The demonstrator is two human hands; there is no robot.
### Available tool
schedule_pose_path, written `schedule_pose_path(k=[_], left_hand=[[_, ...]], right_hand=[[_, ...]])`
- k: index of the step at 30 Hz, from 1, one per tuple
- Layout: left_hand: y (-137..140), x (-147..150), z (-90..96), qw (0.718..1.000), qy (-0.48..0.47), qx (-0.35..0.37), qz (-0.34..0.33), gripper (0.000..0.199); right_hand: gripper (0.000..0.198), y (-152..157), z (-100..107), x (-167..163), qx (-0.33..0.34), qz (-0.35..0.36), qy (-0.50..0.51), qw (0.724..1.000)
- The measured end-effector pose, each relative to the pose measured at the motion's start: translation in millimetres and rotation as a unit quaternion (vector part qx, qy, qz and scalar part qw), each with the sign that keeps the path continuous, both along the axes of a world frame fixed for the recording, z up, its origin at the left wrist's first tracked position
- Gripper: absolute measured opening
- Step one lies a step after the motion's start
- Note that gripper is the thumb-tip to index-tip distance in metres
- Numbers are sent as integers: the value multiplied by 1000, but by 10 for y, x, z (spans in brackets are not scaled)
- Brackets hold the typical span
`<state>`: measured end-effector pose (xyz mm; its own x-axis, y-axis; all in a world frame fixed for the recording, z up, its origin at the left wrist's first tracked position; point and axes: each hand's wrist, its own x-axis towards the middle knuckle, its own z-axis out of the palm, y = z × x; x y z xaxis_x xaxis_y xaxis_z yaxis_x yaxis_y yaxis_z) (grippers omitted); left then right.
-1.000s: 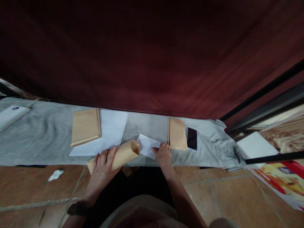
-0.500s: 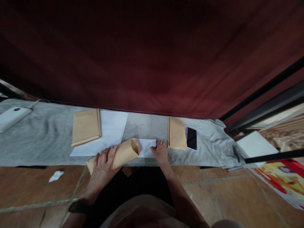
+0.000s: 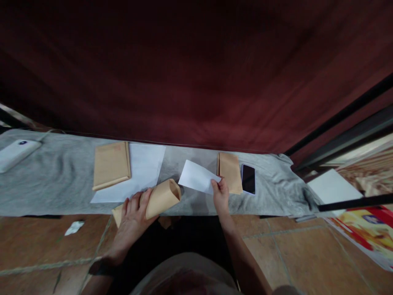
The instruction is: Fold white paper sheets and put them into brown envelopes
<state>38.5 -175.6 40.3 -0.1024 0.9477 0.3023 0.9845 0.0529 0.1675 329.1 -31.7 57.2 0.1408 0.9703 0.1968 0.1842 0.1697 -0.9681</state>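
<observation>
My left hand is wrapped over a brown paper envelope, whose mouth gapes toward the right. My right hand pinches the right end of a folded white paper, held above the grey cloth, its left end near the envelope's mouth. Left of my hands, a stack of brown envelopes rests partly on white sheets. Just beyond my right hand lies a smaller pile of brown envelopes.
The grey cloth covers a narrow surface against a dark red curtain. A dark-screened phone lies right, a white device far left. Black bars and a colourful box stand at the right.
My right hand has lifted the white paper off the cloth and moved it right and away from me, turning it. My left hand and the envelope stay in place.
</observation>
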Motion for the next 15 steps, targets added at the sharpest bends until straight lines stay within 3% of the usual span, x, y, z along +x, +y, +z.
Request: schedule_pose_path(k=[7, 15], left_hand=[[-10, -7, 28, 1000, 16, -8, -8, 88], [10, -46, 27, 998, 40, -15, -47, 95]], right_hand=[[24, -105, -42, -23, 9, 166, -81, 983], [19, 63, 40, 167, -40, 210, -208, 954]])
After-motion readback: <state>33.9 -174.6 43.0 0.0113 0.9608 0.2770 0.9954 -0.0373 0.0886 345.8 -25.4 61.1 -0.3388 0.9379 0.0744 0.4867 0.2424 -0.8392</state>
